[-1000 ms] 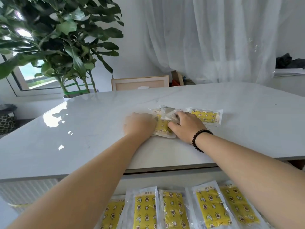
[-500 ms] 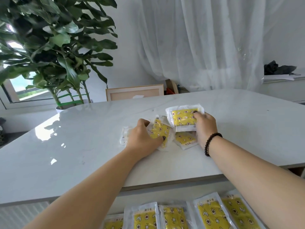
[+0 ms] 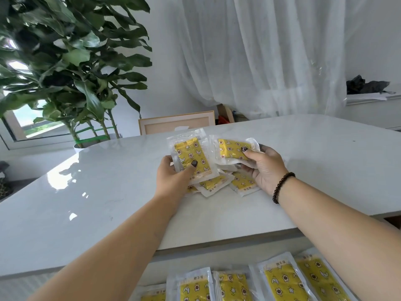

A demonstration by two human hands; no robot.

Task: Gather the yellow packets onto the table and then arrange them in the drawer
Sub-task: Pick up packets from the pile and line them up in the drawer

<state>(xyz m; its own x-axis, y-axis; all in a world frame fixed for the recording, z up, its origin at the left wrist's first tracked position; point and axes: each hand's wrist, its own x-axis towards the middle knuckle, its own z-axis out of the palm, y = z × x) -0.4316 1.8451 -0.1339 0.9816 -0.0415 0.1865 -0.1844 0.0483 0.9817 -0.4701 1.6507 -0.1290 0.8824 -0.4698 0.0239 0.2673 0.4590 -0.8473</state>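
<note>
Both hands lifted off the white table (image 3: 325, 161) since a second ago; then pressed flat on the heap, now raised and loaded. Left hand (image 3: 173, 179) at about 11 o'clock from the table's middle, thumb curled over the face of an upright yellow packet (image 3: 192, 158), fingers hidden behind it, so clamped front and back. Right hand (image 3: 263, 165) at about 1 o'clock, thumb pinching down on a second packet (image 3: 233, 148), with what looks like more white wrapper stacked under it; how many, cannot tell. Beaded bracelet (image 3: 282, 187) on that wrist.

Left behind on the tabletop, between and just below the two hands: a small loose heap of packets (image 3: 217, 184), overlapping, some partly hidden by the left hand. At 6 o'clock, along the bottom edge of the view, a row of packets in the open drawer (image 3: 280, 281), laid side by side, long edges touching or nearly so.

Reads as gathering finished and sorting under way: packets pulled out of the pile into each hand, probably to be squared up and carried down to the drawer row. Remaining heap not yet dealt with, so arranging judged only partly done.

Risk: slick wrappers sliding against each other in a thumb pinch; firmer hold wise before lowering.

Potted plant (image 3: 71, 68) at 10 o'clock; sheer curtain (image 3: 271, 57) at 12.
</note>
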